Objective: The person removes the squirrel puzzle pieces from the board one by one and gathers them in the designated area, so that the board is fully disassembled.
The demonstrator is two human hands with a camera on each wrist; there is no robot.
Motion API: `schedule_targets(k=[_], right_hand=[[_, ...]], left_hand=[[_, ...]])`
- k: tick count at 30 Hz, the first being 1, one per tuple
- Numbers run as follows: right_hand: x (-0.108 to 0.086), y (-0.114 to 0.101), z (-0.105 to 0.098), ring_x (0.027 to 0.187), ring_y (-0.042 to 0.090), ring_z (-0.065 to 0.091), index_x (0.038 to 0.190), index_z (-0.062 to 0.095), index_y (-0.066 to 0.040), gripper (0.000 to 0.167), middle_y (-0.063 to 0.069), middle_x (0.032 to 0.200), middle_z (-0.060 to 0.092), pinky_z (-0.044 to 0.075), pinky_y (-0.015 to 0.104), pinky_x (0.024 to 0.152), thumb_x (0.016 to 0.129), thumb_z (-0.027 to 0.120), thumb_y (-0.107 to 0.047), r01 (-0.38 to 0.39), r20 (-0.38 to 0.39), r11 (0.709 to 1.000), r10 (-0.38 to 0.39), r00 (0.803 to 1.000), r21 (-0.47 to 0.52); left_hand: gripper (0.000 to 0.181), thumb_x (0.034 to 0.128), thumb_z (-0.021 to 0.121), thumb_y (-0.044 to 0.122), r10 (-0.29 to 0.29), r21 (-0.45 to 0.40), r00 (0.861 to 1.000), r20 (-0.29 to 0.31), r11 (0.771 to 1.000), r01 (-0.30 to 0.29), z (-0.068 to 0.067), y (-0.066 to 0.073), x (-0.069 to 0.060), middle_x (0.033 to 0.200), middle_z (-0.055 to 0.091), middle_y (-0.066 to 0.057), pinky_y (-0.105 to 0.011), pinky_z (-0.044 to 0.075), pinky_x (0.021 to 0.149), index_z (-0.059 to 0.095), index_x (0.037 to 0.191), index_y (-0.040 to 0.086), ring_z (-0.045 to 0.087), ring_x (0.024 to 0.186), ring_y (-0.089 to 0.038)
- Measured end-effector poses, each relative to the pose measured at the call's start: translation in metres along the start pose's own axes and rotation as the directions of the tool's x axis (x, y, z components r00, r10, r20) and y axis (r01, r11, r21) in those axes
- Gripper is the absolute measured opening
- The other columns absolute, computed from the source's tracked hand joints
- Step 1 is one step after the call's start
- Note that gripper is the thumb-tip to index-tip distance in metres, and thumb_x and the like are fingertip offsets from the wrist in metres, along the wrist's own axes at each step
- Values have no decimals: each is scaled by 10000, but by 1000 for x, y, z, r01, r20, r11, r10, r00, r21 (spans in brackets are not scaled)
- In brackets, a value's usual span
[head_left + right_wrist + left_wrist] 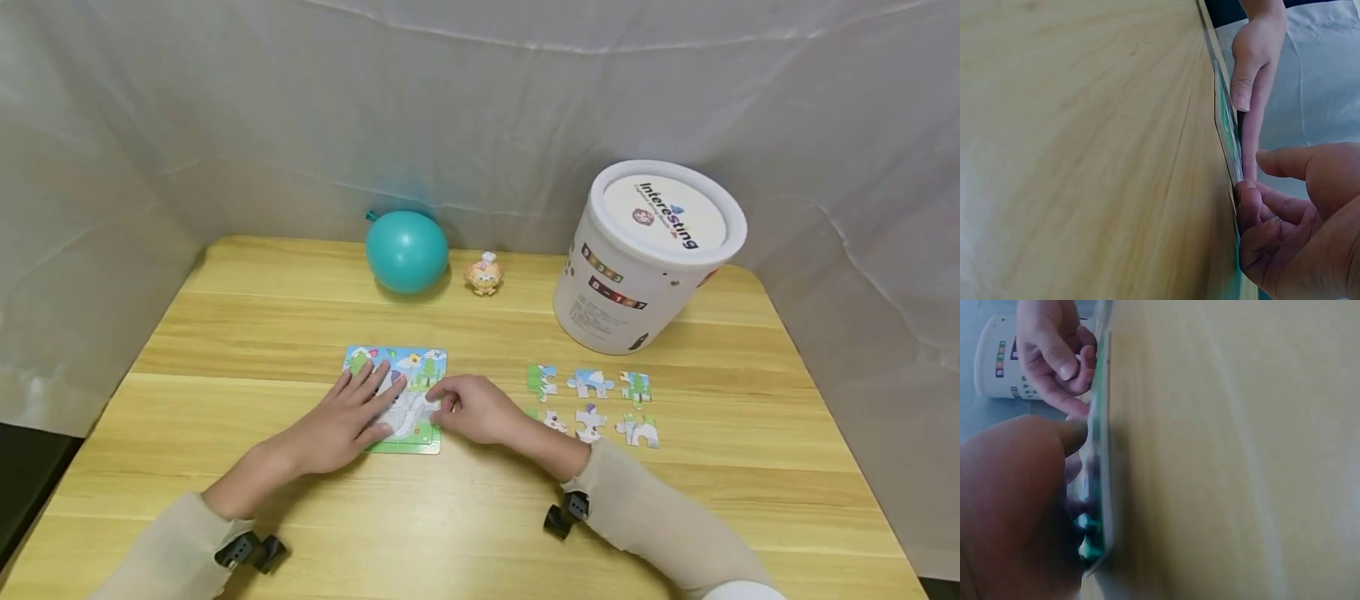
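A square picture puzzle board (408, 446) with a blue top and green bottom lies on the table. The left hand (330, 425) rests flat on its left part with fingers spread, hiding some of the picture. At the board's right edge, the right hand (476, 408) touches it with the index fingertip, other fingers bent; no piece shows between thumb and finger. In the right wrist view, the right thumb (1285, 162) stands apart from the fingers beside the board (1225, 125). Seen from the left wrist, the board (1105, 456) is edge-on under the left hand (1016, 506).
Several loose puzzle pieces (589, 383) lie in two rows right of the board, the lower row partly behind the right forearm. Along the back stand a teal balloon (407, 252), a small figurine (484, 275) and a large white lidded bucket (622, 292). Grey cloth (480, 108) hangs behind.
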State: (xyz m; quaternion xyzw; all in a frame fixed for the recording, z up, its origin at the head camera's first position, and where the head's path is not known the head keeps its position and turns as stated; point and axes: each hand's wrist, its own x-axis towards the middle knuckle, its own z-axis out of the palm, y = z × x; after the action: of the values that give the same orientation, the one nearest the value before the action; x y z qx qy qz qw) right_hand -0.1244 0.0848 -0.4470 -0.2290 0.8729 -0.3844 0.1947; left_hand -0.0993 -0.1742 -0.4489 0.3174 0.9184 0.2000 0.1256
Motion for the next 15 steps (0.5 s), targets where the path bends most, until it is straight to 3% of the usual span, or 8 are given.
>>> schedule_targets(k=[7,15], right_hand=[[-1,-3,2,638,81,534,1089,747,-117,161,-64,756,610,469,247,637,934,753,-162,-18,-2,999,18,1000,-43],[-5,-7,3,628,79,508,1030,739,-126,103,-64,747,596,456,252,642,935,750,-163,-6,2,999,6,1000,-53]], left_hand=[[676,1080,494,342,-15,14,1000,27,1000,15,5,-1,-1,1690,59,-206,-627,-17,1204,207,1631,77,-13,1546,-430],[664,1098,428,388,-8,26,1000,13,1000,8,16,-10,1,1699,28,-187,-552,-102,1213,159,1649,134,-48,1554,-399]])
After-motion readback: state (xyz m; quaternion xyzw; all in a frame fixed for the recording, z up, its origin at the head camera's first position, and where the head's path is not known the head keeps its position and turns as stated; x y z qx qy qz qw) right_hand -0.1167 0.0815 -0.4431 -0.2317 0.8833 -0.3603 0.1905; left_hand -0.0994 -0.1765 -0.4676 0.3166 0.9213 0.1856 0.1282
